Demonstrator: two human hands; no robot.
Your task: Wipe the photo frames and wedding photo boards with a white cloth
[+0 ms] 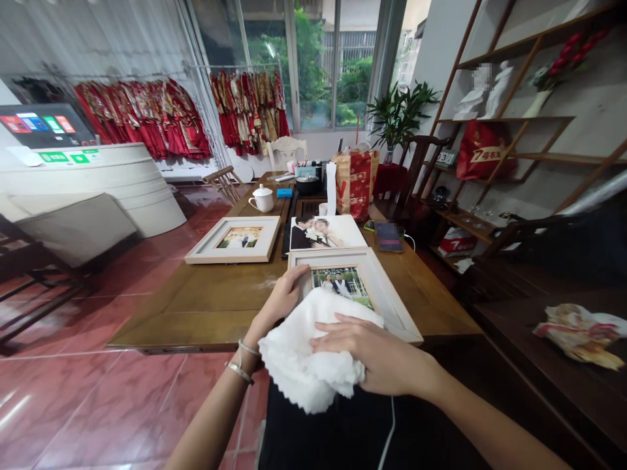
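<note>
A light wooden picture frame (398,303) with a wide white mat and a photo of a couple lies at the table's near edge. My left hand (285,292) grips its left side, the fingers along the rim. Under my right hand (360,346) is a bunched white cloth (308,352), held against the near part of the frame and covering its lower left corner. Part of the cloth hangs below the table edge. Just beyond the frame lies a large unframed photo print (337,235) of a couple.
A second framed photo (232,240) lies at the left of the wooden table (206,300). Farther back stand a white lidded cup (263,199), a blue box (284,193), a black bowl (307,185) and a red-and-tan paper bag (356,183). A phone (390,237) with a cable lies right.
</note>
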